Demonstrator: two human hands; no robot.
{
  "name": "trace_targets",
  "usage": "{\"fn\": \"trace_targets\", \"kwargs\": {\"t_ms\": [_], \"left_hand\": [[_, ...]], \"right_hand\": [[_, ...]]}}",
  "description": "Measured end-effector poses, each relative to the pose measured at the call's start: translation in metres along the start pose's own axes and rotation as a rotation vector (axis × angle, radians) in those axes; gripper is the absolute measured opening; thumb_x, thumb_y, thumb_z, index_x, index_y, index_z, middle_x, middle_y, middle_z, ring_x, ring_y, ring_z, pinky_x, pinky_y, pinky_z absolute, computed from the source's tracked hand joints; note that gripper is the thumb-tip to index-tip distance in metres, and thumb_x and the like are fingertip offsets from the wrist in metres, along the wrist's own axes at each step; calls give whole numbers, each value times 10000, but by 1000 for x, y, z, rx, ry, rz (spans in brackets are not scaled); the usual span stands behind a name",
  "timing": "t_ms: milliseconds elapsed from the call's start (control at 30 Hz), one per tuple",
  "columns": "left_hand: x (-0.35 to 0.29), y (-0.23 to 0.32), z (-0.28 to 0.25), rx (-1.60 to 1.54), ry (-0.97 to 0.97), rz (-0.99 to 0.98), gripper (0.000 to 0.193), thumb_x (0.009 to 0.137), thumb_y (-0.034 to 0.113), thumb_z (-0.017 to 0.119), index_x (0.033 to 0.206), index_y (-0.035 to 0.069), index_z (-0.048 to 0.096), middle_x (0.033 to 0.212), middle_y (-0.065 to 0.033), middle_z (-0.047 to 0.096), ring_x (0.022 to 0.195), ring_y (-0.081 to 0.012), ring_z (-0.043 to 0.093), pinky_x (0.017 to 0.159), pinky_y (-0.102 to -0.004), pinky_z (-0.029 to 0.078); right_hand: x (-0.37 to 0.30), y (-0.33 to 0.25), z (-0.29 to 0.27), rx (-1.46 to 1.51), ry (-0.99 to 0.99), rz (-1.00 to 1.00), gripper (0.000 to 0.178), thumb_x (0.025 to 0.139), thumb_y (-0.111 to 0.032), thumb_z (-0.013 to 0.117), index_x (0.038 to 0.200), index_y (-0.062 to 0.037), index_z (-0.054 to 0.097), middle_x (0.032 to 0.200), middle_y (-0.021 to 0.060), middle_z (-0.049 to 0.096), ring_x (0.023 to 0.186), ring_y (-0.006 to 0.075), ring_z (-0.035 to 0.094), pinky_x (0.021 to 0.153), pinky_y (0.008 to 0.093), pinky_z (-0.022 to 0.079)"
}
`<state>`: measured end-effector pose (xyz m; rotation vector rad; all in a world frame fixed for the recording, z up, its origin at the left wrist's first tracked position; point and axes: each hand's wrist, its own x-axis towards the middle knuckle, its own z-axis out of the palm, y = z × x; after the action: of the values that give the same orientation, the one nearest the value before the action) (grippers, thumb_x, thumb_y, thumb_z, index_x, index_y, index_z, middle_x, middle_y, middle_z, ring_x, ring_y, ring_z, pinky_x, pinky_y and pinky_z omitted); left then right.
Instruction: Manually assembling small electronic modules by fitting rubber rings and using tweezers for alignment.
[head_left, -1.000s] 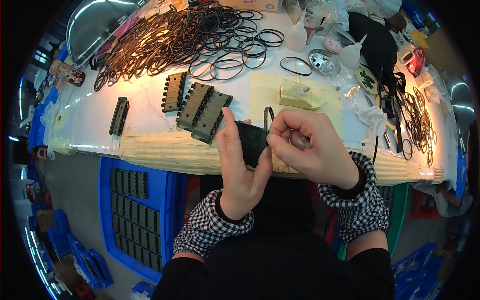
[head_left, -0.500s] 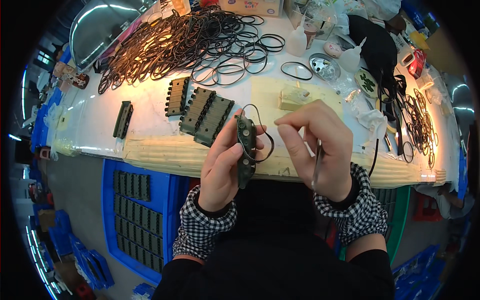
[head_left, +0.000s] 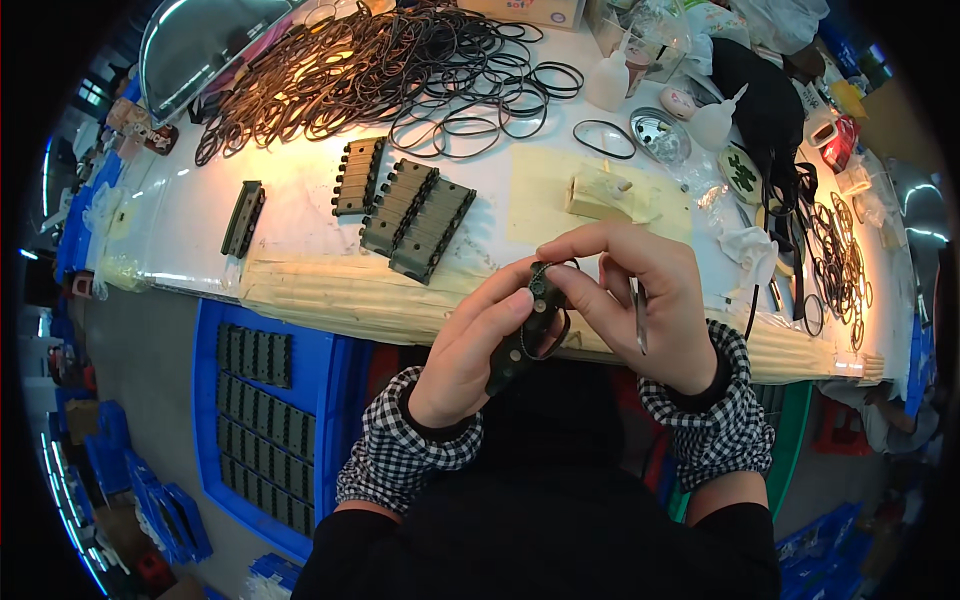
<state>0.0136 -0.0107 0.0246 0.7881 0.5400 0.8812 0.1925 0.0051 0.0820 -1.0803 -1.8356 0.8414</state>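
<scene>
In my left hand [head_left: 452, 365] is a long dark green housing [head_left: 508, 360] with round silvery spots along its face, tilted over the table's near edge. A thin black toothed belt [head_left: 553, 347] loops off its side. The thumb and forefinger of my right hand [head_left: 660, 300] pinch at the upper end of the housing, where the belt runs. A slim metal tool [head_left: 641, 318], perhaps tweezers, is tucked across that same palm. Beyond my hands, several similar green housings [head_left: 432, 230] lie side by side in rows. One more green housing [head_left: 243, 218] lies apart on the left.
A large tangled pile of black belts [head_left: 330, 85] covers the back left. A yellowish block [head_left: 597, 193], a round dish [head_left: 660, 136] of small parts and a squeeze bottle [head_left: 608, 80] stand right of centre. Below left, a blue crate [head_left: 207, 400] holds rows of green housings.
My right hand has moved left and down onto the upper end of the housing, thumb and forefinger now closed there. My left hand has shifted slightly right and tilted the housing.
</scene>
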Motion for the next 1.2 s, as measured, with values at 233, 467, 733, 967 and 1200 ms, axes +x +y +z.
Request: {"fn": "trace_targets", "kwargs": {"t_ms": [233, 467, 733, 967, 1200], "left_hand": [[-4, 4, 9, 47, 20, 73, 515, 989, 236, 447, 1402, -62, 368, 1036, -95, 601, 921, -120, 573, 808, -252, 462], [-3, 0, 9, 114, 47, 107, 518, 993, 270, 462, 1394, -51, 399, 1005, -79, 594, 864, -110, 561, 756, -245, 463], [-2, -6, -1, 15, -44, 112, 431, 1013, 195, 436, 1382, -26, 436, 1039, -27, 593, 831, -63, 507, 737, -217, 436], [0, -8, 2, 107, -40, 159, 423, 1004, 180, 471, 1380, -12, 442, 1019, -21, 596, 793, -48, 492, 672, -201, 421], [2, -8, 6, 172, -21, 168, 414, 1000, 168, 481, 1374, -7, 452, 949, 10, 570, 739, -30, 455, 622, -178, 386]], "right_hand": [[-4, 0, -5, -80, -37, -24, 108, 833, -10, 679, 937, -29, 656, 774, 51, 654, 520, 84, 539, 456, 224, 402], [-6, 6, -2, -102, -50, -76, 125, 822, 2, 673, 937, -29, 634, 837, 81, 665, 631, 180, 629, 509, 278, 465], [-11, 15, 2, -184, -4, -248, 138, 795, 6, 685, 917, -30, 631, 905, 94, 689, 734, 271, 662, 627, 317, 515], [-16, 14, -1, -70, 4, -127, 169, 780, 26, 707, 926, -33, 647, 898, 86, 694, 719, 228, 670, 587, 296, 507], [-17, 13, 0, -133, 50, -161, 144, 778, 19, 708, 901, -31, 651, 857, 80, 685, 704, 230, 664, 600, 294, 509]]}}
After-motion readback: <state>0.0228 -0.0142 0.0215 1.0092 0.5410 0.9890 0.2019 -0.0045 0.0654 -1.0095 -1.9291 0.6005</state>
